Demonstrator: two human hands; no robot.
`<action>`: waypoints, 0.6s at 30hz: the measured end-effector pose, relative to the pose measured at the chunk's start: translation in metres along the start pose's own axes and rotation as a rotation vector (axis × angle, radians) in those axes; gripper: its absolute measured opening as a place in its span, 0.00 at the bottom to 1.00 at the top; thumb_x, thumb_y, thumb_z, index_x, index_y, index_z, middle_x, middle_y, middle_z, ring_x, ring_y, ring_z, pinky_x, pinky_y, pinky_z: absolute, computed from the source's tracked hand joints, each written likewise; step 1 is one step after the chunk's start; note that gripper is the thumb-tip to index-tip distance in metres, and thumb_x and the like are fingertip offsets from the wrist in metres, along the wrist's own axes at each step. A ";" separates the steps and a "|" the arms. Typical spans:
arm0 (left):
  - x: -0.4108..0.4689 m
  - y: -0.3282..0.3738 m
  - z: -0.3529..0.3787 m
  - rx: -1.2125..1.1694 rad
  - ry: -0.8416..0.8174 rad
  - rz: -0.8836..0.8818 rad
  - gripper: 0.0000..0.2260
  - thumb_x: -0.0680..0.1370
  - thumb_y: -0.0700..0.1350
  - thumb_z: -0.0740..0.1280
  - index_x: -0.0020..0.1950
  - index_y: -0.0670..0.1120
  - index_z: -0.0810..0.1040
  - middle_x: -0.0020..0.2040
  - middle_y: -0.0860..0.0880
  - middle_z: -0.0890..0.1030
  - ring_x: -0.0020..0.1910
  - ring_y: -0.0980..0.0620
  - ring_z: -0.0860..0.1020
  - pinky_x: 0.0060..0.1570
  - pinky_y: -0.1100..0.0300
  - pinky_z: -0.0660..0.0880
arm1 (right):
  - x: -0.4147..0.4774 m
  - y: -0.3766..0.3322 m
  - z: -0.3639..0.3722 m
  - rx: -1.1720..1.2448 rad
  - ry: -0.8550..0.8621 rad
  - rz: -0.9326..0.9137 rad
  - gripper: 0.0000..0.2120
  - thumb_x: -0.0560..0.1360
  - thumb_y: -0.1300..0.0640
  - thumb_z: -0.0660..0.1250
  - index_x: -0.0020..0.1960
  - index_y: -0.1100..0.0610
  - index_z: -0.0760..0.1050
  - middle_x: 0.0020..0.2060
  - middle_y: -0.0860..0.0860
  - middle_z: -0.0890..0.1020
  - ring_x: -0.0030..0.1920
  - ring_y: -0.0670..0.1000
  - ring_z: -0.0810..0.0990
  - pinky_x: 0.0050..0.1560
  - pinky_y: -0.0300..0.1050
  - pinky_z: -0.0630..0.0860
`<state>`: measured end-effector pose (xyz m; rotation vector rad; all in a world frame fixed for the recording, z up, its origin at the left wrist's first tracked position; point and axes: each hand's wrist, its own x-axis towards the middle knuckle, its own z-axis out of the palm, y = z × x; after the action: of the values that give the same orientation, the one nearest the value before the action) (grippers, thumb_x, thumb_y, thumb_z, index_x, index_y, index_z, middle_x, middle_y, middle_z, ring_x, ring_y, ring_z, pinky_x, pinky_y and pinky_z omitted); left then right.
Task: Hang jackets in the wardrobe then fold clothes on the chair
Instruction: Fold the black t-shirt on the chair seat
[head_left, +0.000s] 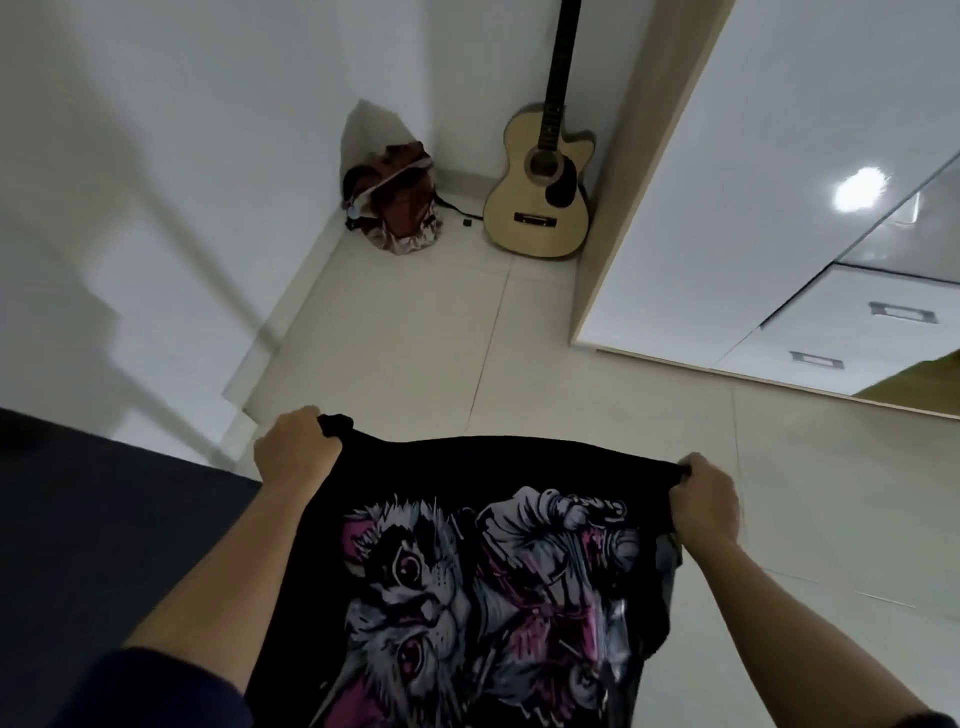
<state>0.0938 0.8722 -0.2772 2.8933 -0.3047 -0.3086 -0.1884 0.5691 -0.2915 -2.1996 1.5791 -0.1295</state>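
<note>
A black T-shirt (467, 571) with a grey and pink animal print is stretched out in front of me, print facing up. My left hand (296, 447) grips its far left corner in a closed fist. My right hand (706, 499) pinches the far right corner. The shirt's near part runs out of the bottom of the view. The white wardrobe (727, 208) stands at the right with its glossy doors closed. No chair or jackets are in view.
A dark surface (93, 519) lies at the lower left. A guitar (540, 197) leans in the corner beside the wardrobe. A reddish backpack (395, 202) sits on the pale tiled floor (415, 338) by the wall.
</note>
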 end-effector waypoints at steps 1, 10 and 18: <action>0.010 0.000 0.012 0.004 -0.006 0.007 0.06 0.75 0.43 0.63 0.40 0.43 0.72 0.38 0.44 0.77 0.38 0.42 0.77 0.41 0.54 0.71 | 0.008 -0.003 0.014 0.018 -0.014 0.017 0.15 0.70 0.71 0.58 0.54 0.64 0.75 0.47 0.63 0.81 0.47 0.63 0.78 0.49 0.54 0.76; -0.006 -0.021 0.101 -0.081 -0.176 -0.031 0.30 0.76 0.45 0.67 0.75 0.42 0.58 0.75 0.41 0.58 0.74 0.44 0.57 0.68 0.48 0.63 | -0.031 0.009 0.108 -0.049 -0.478 0.051 0.22 0.77 0.63 0.59 0.71 0.59 0.65 0.68 0.57 0.71 0.66 0.58 0.71 0.64 0.51 0.68; -0.111 -0.073 0.161 0.055 -0.555 -0.021 0.28 0.81 0.51 0.58 0.78 0.45 0.51 0.78 0.44 0.48 0.77 0.44 0.48 0.72 0.46 0.58 | -0.136 0.063 0.148 0.012 -0.708 0.001 0.22 0.77 0.62 0.61 0.71 0.59 0.65 0.66 0.56 0.72 0.64 0.57 0.72 0.61 0.45 0.70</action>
<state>-0.0356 0.9362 -0.4272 2.8077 -0.3708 -1.1238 -0.2439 0.7207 -0.4271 -1.9160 1.1612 0.5761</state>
